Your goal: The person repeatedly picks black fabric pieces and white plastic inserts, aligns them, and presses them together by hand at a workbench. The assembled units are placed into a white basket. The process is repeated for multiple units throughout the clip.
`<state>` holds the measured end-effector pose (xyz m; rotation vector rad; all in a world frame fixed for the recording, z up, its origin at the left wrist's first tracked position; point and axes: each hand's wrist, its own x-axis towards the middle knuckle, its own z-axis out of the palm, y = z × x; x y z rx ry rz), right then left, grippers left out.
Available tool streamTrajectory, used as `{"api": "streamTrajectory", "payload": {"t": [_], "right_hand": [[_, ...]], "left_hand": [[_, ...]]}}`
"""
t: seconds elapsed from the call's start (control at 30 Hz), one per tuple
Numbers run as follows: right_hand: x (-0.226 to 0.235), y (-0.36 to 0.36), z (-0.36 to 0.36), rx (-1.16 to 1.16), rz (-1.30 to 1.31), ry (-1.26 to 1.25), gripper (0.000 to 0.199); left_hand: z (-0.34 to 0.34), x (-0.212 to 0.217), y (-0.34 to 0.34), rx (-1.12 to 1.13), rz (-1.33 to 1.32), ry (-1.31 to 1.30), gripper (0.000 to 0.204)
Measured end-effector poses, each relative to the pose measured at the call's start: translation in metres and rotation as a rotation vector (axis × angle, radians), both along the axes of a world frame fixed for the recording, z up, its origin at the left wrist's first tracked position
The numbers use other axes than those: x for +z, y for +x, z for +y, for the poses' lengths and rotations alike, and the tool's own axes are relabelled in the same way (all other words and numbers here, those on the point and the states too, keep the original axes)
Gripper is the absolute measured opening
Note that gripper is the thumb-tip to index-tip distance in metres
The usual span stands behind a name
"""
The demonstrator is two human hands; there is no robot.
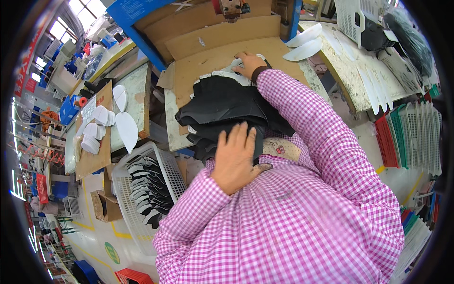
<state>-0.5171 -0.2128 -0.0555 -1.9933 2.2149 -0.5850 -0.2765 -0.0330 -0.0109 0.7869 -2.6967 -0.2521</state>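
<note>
A loose pile of black, limp, cut pieces with white edges (227,105) lies on the brown board (189,71) in front of me, its near end against my body. My left hand (236,158) rests on the near end of the pile, fingers stretched out and lying flat. At the far end my right hand (249,65) reaches over the pile, its fingers bent round the white edge of a black piece. The undersides of the fingers are hidden there. My right sleeve covers part of the pile's right side.
A blue machine frame (142,40) rises beyond the board, a metal head (231,10) hanging above. At left, a white basket (124,187) holds several black-and-white pieces; white oval pieces (126,130) lie on a side table. More white pieces (305,49) lie right, near stacked baskets (418,135).
</note>
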Motion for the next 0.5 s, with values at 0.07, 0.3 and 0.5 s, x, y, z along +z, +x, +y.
{"api": "streamTrajectory", "payload": {"t": [0.07, 0.3, 0.5], "right_hand": [[0.003, -0.010, 0.010, 0.078, -0.150, -0.074, 0.054], [-0.014, -0.006, 0.087, 0.244, 0.220, -0.204, 0.062], [0.017, 0.028, 0.121, 0.200, -0.305, -0.163, 0.057]], "left_hand": [[-0.001, -0.012, -0.005, 0.117, -0.224, -0.083, 0.092], [-0.045, -0.025, 0.068, 0.066, -0.323, -0.001, 0.081], [-0.054, -0.028, 0.074, -0.125, -0.325, 0.031, 0.061]]}}
